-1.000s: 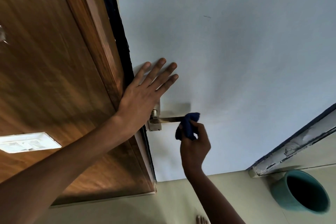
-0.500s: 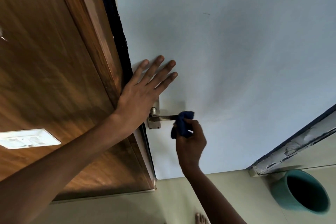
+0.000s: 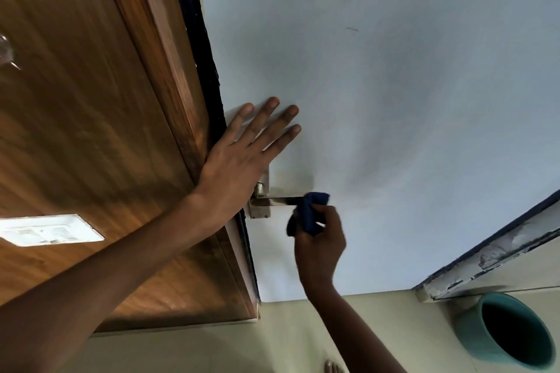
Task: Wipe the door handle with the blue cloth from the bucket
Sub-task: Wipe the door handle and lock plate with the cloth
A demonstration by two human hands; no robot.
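Note:
A metal lever door handle (image 3: 278, 201) juts from its plate at the left edge of a pale blue-white door (image 3: 378, 100). My right hand (image 3: 319, 239) grips a bunched dark blue cloth (image 3: 307, 213), and the cloth wraps the outer tip of the lever. My left hand (image 3: 242, 157) lies flat on the door just above the handle plate, fingers spread, holding nothing. The teal bucket (image 3: 509, 333) stands on the floor at the lower right.
A brown wooden frame and panel (image 3: 91, 130) fill the left side, with a white switch plate (image 3: 48, 230) on it. A chipped white door frame edge (image 3: 491, 254) runs at the right. Pale floor tiles (image 3: 242, 348) lie below; toes (image 3: 331, 368) show at the bottom.
My right hand slid the cloth inward along the lever, then back out to its tip. My left hand stays flat on the door.

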